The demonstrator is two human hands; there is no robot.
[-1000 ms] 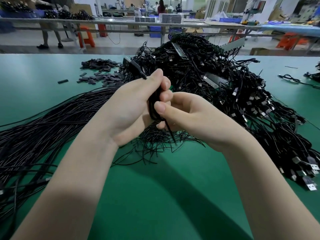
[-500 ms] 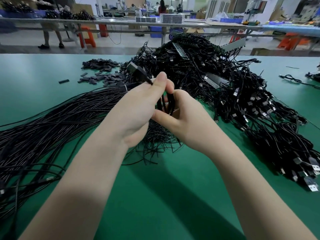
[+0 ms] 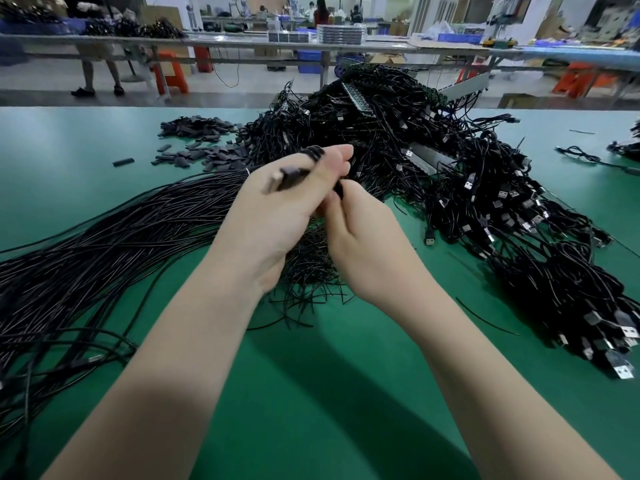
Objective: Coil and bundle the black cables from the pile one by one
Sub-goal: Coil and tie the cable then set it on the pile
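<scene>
Gripping a coiled cable (image 3: 313, 157) in left hand (image 3: 273, 209) to keep loops together; pinching its strand with right hand (image 3: 360, 237) fingers, likely for wrapping. Lying beyond, awaiting turns: cable pile (image 3: 433, 161), far right.

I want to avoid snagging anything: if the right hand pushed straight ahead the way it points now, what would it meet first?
Probably the left hand, which the right hand already touches around the coiled cable. Beyond that lies the tangled cable pile, though depth is unclear.
</scene>
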